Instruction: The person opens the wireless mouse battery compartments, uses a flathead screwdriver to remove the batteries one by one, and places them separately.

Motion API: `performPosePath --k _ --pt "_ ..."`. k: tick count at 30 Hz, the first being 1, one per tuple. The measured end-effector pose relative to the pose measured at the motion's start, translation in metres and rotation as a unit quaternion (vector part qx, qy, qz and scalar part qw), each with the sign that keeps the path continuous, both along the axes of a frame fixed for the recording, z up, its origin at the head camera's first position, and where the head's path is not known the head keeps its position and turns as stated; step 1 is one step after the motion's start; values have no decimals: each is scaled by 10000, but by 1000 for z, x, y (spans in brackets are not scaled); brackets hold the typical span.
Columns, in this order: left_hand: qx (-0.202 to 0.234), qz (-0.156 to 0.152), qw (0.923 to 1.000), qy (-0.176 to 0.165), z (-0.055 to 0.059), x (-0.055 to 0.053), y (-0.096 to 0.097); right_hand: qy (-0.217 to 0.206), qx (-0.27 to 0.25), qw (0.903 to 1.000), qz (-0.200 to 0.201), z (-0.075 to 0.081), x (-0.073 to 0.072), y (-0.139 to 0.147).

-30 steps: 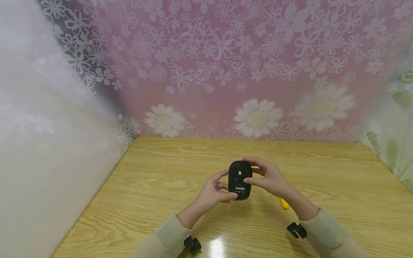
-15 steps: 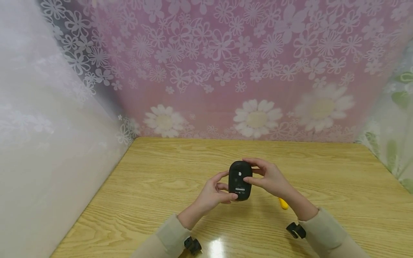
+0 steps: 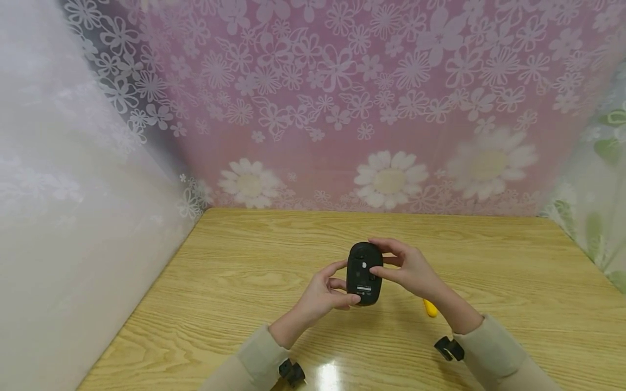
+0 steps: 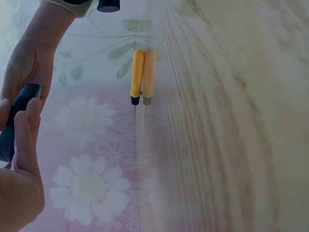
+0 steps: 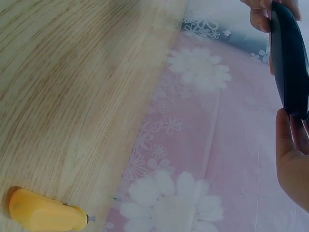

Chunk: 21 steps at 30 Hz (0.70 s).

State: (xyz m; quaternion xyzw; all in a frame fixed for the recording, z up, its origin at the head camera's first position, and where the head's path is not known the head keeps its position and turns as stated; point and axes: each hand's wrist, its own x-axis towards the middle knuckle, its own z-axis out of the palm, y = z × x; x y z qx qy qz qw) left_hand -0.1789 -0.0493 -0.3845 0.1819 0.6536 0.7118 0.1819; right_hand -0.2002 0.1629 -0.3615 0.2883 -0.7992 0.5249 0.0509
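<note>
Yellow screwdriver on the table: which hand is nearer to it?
Right. The right hand holds the black mouse just above the yellow screwdriver; the left hand is across the mouse, farther away.

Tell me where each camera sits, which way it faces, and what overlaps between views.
Head: worn high, looks forward and down at the wooden table; both hands, left hand and right hand, hold a black mouse underside up; sleeves show.
Left wrist: looks sideways along the table at a yellow-handled screwdriver; both hands' fingers show.
Right wrist: looks along the table past the mouse edge; fingertips show.
Shared: mouse and screwdriver appear in all three.
</note>
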Motion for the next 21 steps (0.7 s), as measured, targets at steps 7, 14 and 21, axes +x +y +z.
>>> performPosePath --k 7,14,21 --pt "-13 15 10000 3 -17 -9 0 -98 47 9999 -24 1 0 0" --pt "-29 21 9999 -164 -17 -7 0 -89 123 9998 -113 0 0 1" --pt "-22 -107 9998 -167 -4 1 -2 -247 19 9996 -147 1 -2 2"
